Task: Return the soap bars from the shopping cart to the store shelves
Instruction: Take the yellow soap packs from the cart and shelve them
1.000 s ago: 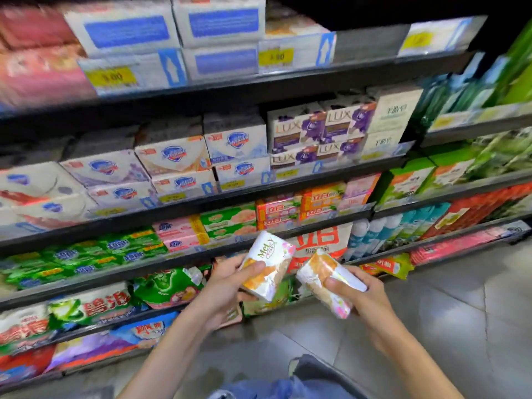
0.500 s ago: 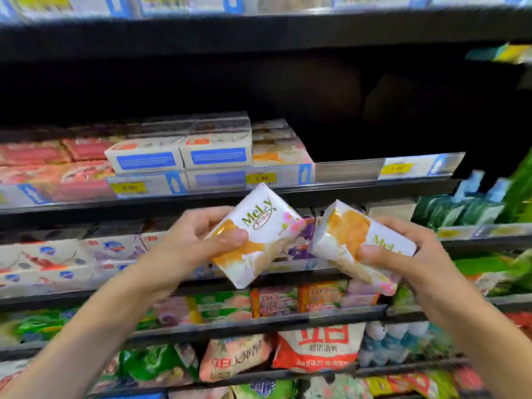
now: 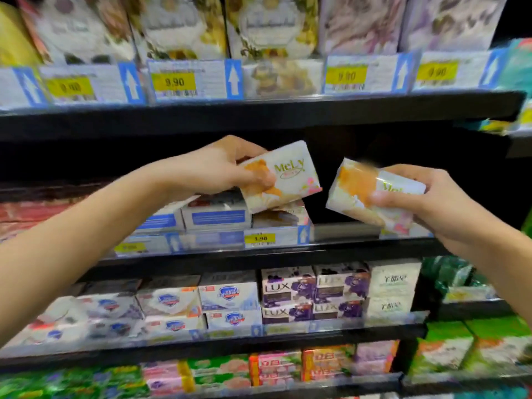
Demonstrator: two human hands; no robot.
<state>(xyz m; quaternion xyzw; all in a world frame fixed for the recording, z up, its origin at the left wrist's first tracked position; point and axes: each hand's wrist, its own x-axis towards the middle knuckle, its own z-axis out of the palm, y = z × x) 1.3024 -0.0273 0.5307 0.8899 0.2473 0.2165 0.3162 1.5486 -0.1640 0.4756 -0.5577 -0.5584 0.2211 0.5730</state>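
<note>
A person stands at a soap aisle, both bare arms raised to the shelf (image 3: 345, 249), a black ledge with a yellow 3.90 tag (image 3: 260, 239) on its front rail. Blurred red packs (image 3: 28, 211) lie at the shelf's far left. Over the shelf's middle, the left hand (image 3: 218, 168) grasps the left bar (image 3: 283, 175), with the thumb across the orange patch on its white "MeLy" wrapper and the fingers curled over its top edge. That bar is tilted, right end higher. It hangs above blue-and-white boxes (image 3: 216, 217) and a stack (image 3: 280, 216) of like-wrapped soap on the shelf just behind the tag; whether it touches the stack cannot be told. Across a dark gap, over the shelf's bare stretch right of the tag, the right bar (image 3: 371, 194) tilts the other way, left end higher, clear of the ledge. The right hand (image 3: 426, 203) grips it, thumb pressed on the front and fingers wrapped behind. One level above the shelf, floral packs (image 3: 178, 27) stand behind 9.90 tags (image 3: 174, 82). One level below it, from left to right, sit white boxes with blue shields (image 3: 227, 295), purple Lux boxes (image 3: 288, 289) and white boxes with dark lettering (image 3: 393, 286). Lower again are pink, green and orange packs (image 3: 273, 367), too blurred to read.
</note>
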